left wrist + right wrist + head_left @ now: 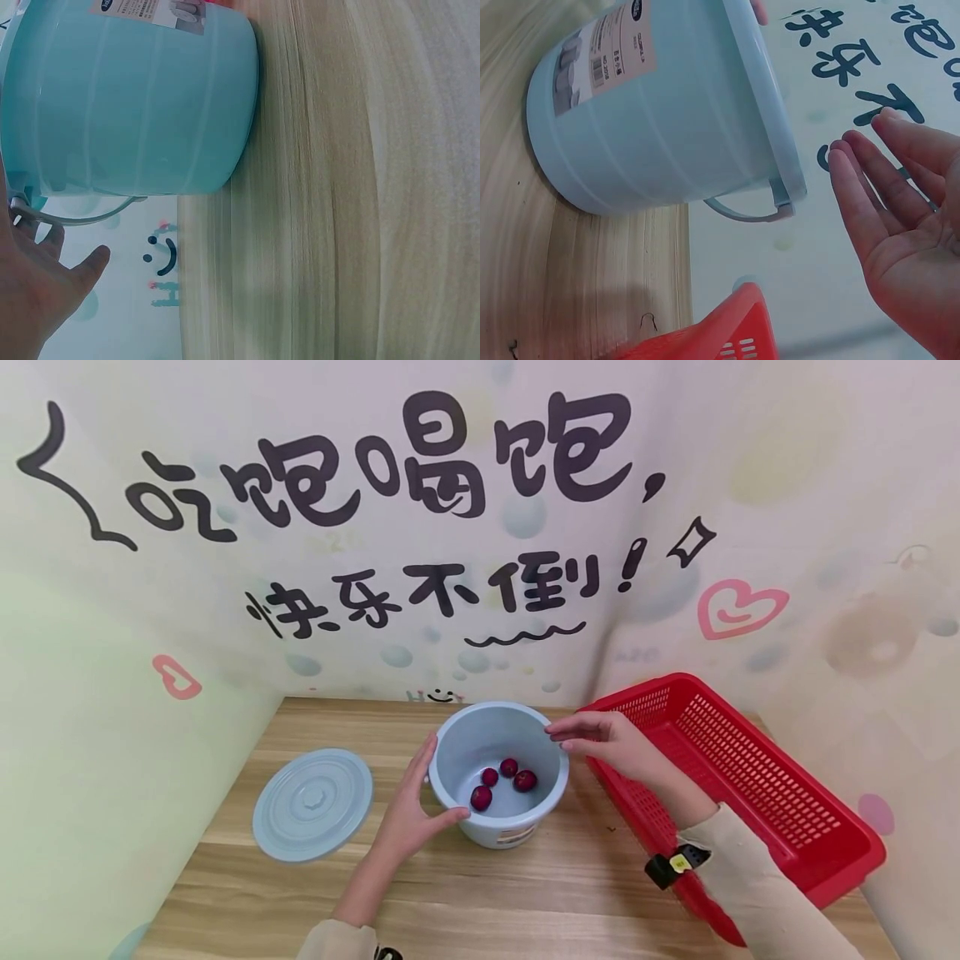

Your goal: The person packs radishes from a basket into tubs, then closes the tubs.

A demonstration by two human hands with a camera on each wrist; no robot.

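A pale blue bucket point(501, 833) stands upright on the wooden table, several dark red round fruits point(482, 797) lying on its bottom. Along the bucket's left side lies my left hand point(411, 814), fingers extended and thumb at the front rim. My right hand point(618, 745) is held at the right rim, fingers nearly straight; in the right wrist view that hand point(911, 217) appears a little apart from the bucket point(667, 112), holding nothing. The left wrist view shows my left hand point(41, 281) near the handle point(82, 220) of the bucket point(135, 105).
A round blue lid point(312, 805) lies on the table point(480, 910) left of the bucket. At the right, a red perforated basket point(757, 777) stands close to the right forearm. A wall point(480, 543) with black lettering rises behind the table.
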